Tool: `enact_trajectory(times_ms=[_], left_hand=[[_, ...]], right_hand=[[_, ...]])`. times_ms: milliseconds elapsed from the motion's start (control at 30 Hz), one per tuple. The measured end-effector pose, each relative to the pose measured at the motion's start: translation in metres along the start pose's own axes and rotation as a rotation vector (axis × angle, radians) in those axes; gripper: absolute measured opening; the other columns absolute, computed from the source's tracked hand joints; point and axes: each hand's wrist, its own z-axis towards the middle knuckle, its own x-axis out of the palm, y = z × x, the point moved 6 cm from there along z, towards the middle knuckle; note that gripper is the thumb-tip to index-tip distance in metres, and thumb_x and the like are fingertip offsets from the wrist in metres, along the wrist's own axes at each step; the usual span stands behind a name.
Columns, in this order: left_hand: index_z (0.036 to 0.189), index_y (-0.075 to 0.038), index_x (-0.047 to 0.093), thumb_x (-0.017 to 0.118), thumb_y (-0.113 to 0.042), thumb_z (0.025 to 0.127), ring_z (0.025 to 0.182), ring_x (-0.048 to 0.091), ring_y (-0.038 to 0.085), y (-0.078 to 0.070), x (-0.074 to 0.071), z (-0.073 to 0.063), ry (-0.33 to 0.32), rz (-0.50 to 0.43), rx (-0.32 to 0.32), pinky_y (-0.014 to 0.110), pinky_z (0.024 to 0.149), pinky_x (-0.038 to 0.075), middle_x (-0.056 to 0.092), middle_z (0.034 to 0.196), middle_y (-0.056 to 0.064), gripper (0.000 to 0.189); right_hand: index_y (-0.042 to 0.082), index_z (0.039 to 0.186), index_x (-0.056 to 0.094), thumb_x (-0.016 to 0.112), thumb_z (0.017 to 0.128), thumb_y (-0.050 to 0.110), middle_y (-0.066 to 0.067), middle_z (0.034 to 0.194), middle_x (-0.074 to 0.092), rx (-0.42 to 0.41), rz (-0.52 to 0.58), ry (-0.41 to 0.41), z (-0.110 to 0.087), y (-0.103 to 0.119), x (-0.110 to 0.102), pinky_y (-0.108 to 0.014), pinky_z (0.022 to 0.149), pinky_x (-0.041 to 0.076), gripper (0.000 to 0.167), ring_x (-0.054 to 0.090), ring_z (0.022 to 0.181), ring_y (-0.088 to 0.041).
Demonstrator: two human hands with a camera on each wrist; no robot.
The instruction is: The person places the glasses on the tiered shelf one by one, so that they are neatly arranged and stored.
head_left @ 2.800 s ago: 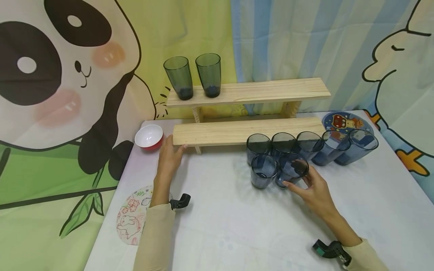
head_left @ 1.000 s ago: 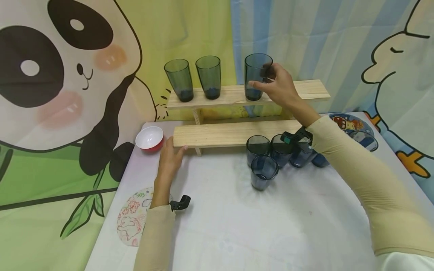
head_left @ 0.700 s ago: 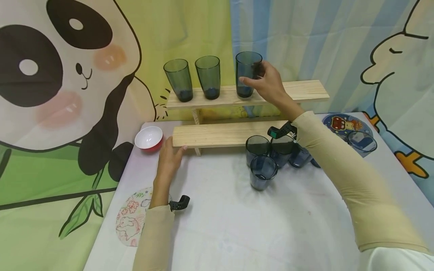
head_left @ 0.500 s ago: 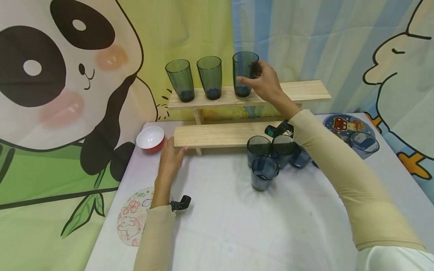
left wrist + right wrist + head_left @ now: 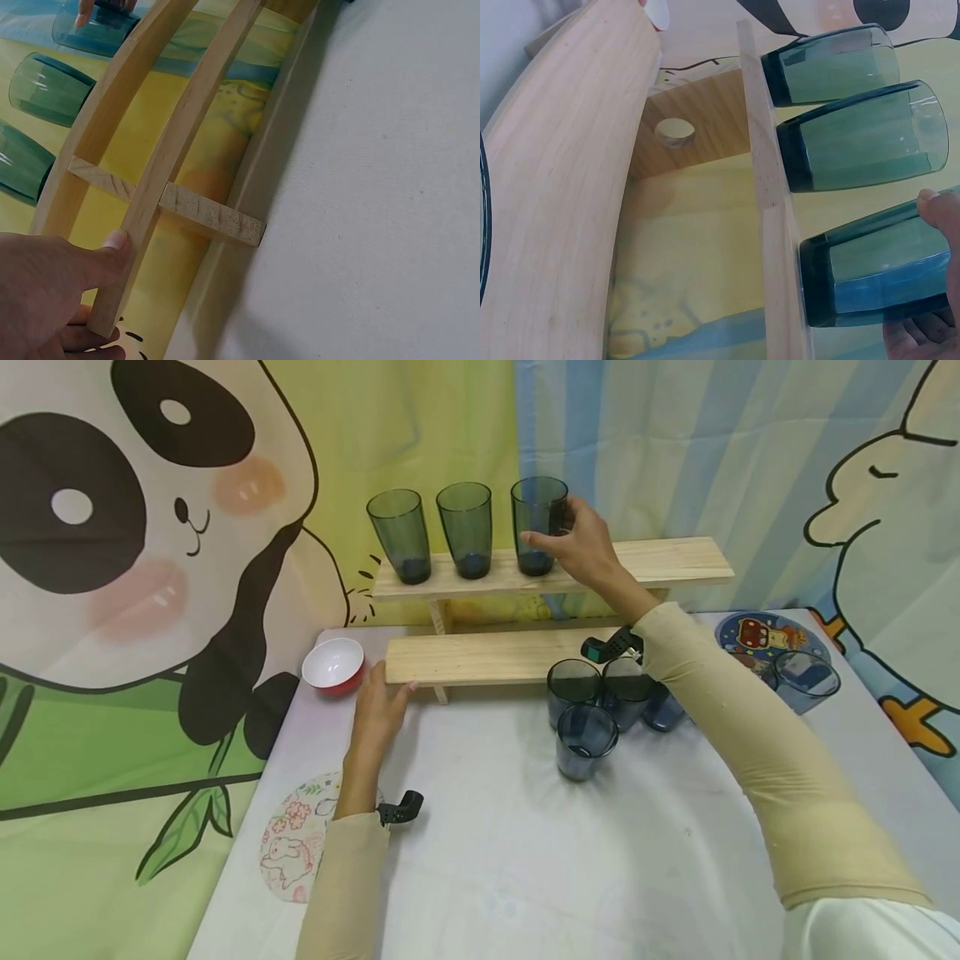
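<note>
A two-tier wooden shelf [image 5: 480, 658] stands at the back of the table. On its upper board, two drinking glasses [image 5: 465, 531] of dark tinted glass stand side by side at the left. My right hand [image 5: 588, 547] grips a third glass [image 5: 536, 527] just right of them, thumb in front and fingers behind; its base meets the upper board in the right wrist view. My left hand [image 5: 377, 706] holds the left end of the lower board, with the thumb [image 5: 114, 247] on one face and fingers beneath.
Several more tinted glasses [image 5: 587, 742] stand on the table before the shelf's right half, some hidden behind the right sleeve. A red and white bowl [image 5: 332, 665] sits by the left hand. Round printed mats lie left [image 5: 288, 852] and back right [image 5: 772, 631].
My right hand has lifted a glass from the front of the table group to the upper board, then slid it left toward the other two. My left hand stays put.
</note>
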Motion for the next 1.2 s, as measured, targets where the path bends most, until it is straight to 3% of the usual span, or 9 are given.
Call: enact_trajectory(times_ms=[300,500,633,933,1100,1200], left_hand=[[0.159,0.0,0.036,0.069,-0.025,0.104,0.154,0.033,0.041,-0.002,0.002,0.001,-0.007,-0.002,0.01,0.055,0.129,0.024,0.04,0.162,0.025,0.069],[0.16,0.001,0.034,0.068,-0.027,0.104,0.155,0.031,0.042,-0.001,0.002,0.0,0.003,-0.002,0.006,0.055,0.129,0.023,0.038,0.164,0.025,0.071],[0.161,0.001,0.032,0.068,-0.027,0.105,0.156,0.03,0.042,-0.001,0.001,-0.001,0.011,0.004,0.002,0.055,0.129,0.023,0.037,0.165,0.025,0.072],[0.16,0.001,0.033,0.067,-0.026,0.105,0.155,0.03,0.042,-0.001,-0.002,0.001,0.006,0.004,0.006,0.055,0.129,0.022,0.037,0.164,0.025,0.071],[0.161,0.001,0.032,0.067,-0.027,0.105,0.156,0.03,0.042,0.002,0.001,0.001,0.013,-0.004,0.003,0.055,0.13,0.022,0.036,0.165,0.025,0.071],[0.16,0.001,0.033,0.067,-0.027,0.105,0.155,0.03,0.042,0.002,0.001,0.001,0.009,-0.003,0.008,0.055,0.129,0.023,0.038,0.164,0.025,0.071]], right_hand=[[0.01,0.153,0.042,0.08,0.093,0.048,-0.011,0.152,0.051,-0.005,0.058,0.003,0.001,-0.005,0.001,-0.037,0.118,0.045,0.081,0.051,0.139,-0.022],[0.011,0.165,0.029,0.078,0.092,0.054,-0.01,0.165,0.041,-0.006,-0.002,0.054,-0.007,0.0,-0.007,-0.037,0.124,0.037,0.098,0.041,0.152,-0.023],[0.012,0.167,0.026,0.077,0.093,0.054,-0.01,0.169,0.036,-0.034,-0.034,0.079,-0.018,0.007,-0.02,-0.034,0.127,0.033,0.1,0.037,0.156,-0.023],[0.008,0.163,0.037,0.07,0.098,0.053,-0.013,0.164,0.046,-0.064,-0.066,0.065,-0.061,0.007,-0.055,-0.042,0.123,0.04,0.085,0.047,0.149,-0.027],[0.011,0.156,0.049,0.07,0.101,0.048,-0.013,0.154,0.056,-0.075,-0.012,0.014,-0.101,-0.006,-0.07,-0.044,0.115,0.049,0.07,0.057,0.14,-0.029],[0.011,0.152,0.054,0.067,0.103,0.045,-0.013,0.148,0.061,-0.101,-0.018,-0.011,-0.131,-0.014,-0.074,-0.036,0.111,0.051,0.061,0.06,0.136,-0.028]])
